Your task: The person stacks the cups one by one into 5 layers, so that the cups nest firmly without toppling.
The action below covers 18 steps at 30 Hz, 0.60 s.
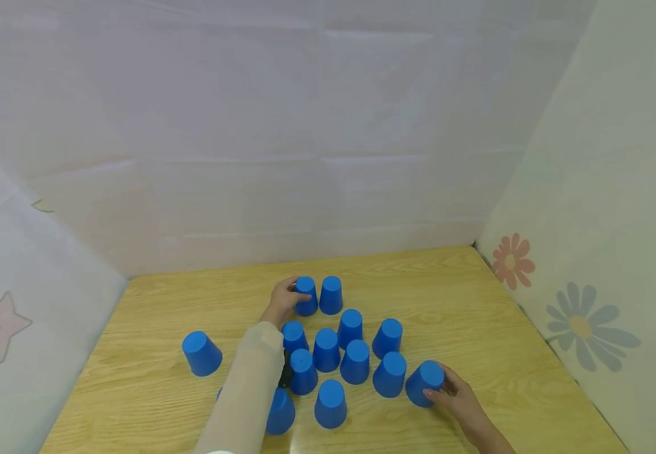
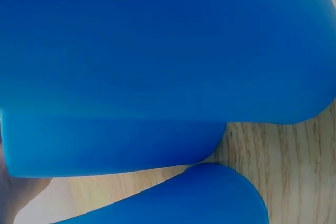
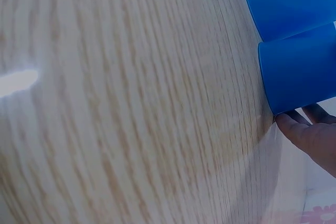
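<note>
Blue cups stand upside down on a wooden table. My left hand (image 1: 283,299) grips a blue cup (image 1: 306,296) at the back, its thumb across the front of the cup. Just right of that cup stands another blue cup (image 1: 331,295). On the right, my right hand (image 1: 457,398) holds a blue cup (image 1: 425,383) by its side, thumb in front and fingers behind. That cup sits beside another blue cup (image 1: 389,374). Close blue cup walls (image 2: 157,51) fill most of the left wrist view. In the right wrist view, the fingertips (image 3: 294,124) meet the lower side of the held cup (image 3: 299,69).
Several more upside-down cups (image 1: 326,350) cluster between the hands. One cup (image 1: 201,354) stands apart at the left, and another (image 1: 330,404) is near the front. My left sleeve (image 1: 246,384) partly covers cups near it. White cloth (image 1: 316,126) surrounds the wooden table (image 1: 152,315).
</note>
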Available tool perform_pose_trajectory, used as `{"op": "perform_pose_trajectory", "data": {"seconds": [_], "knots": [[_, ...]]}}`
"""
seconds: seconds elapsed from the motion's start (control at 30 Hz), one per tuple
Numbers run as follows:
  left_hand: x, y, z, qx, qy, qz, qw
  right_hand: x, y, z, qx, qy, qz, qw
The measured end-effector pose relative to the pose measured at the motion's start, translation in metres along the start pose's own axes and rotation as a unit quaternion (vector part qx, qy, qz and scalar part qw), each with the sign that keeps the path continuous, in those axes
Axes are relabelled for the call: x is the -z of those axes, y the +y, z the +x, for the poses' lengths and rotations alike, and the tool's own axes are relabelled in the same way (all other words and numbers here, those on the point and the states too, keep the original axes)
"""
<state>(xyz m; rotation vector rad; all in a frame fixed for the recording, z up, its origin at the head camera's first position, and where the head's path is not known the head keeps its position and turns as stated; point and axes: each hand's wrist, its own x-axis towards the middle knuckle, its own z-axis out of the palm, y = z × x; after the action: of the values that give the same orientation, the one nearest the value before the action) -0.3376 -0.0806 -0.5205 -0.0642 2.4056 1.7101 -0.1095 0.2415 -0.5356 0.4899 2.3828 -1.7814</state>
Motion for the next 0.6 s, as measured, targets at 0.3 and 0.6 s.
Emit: {"op": "perform_pose_trajectory", "data": {"seconds": [0.3,0.6], "knots": [[-0.0011,-0.0051,-0.0044,-0.016,0.003,0.007,0.9998,-0.0009,0.0014,-0.0026,-0.001,-0.002,0.003,1.0000],[-0.0007,-0.0045,-0.0042,-0.017,0.000,-0.011,0.9998,0.0000,-0.0013,-0.0033,0.008,-0.004,0.015,0.9998]]}}
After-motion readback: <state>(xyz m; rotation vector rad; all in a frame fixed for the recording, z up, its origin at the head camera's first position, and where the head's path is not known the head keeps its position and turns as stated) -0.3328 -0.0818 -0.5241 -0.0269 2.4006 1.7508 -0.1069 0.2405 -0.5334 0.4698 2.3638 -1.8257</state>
